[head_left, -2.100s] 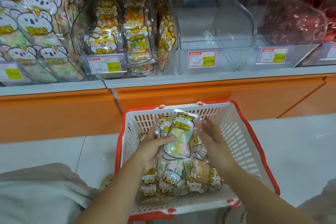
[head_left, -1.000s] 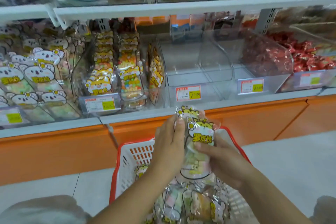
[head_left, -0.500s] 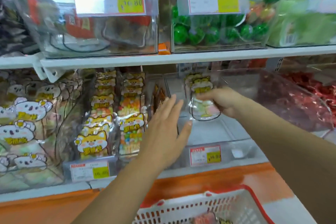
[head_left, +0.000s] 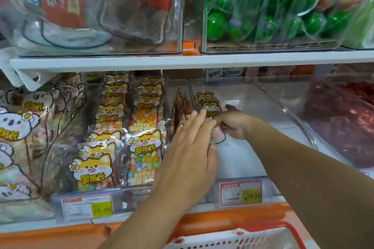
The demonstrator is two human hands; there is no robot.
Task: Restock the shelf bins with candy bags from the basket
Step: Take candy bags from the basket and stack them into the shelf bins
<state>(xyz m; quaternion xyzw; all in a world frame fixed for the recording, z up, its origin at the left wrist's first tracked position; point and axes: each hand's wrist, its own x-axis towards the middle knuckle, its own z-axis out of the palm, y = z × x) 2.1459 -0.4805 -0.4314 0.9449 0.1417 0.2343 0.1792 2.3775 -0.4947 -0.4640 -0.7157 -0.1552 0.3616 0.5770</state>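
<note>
Clear plastic bin [head_left: 244, 159] mostly bare, so early days by the look of it: just the candy bags [head_left: 208, 105] in there, gripped by the right hand [head_left: 232, 124] against the bin's left wall. Standing upright, long axis vertical, cat faces on top, print facing out. Left hand [head_left: 188, 147] flat-fingered, resting against them. Can't see inside the basket [head_left: 242, 239] below.

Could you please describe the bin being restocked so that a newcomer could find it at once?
Look under the white shelf board, along the lower row. The clear bin is the one where the right hand holds candy bags. Unlike the packed bin left of it and the red-sweets bin right of it, it is nearly bare.
</note>
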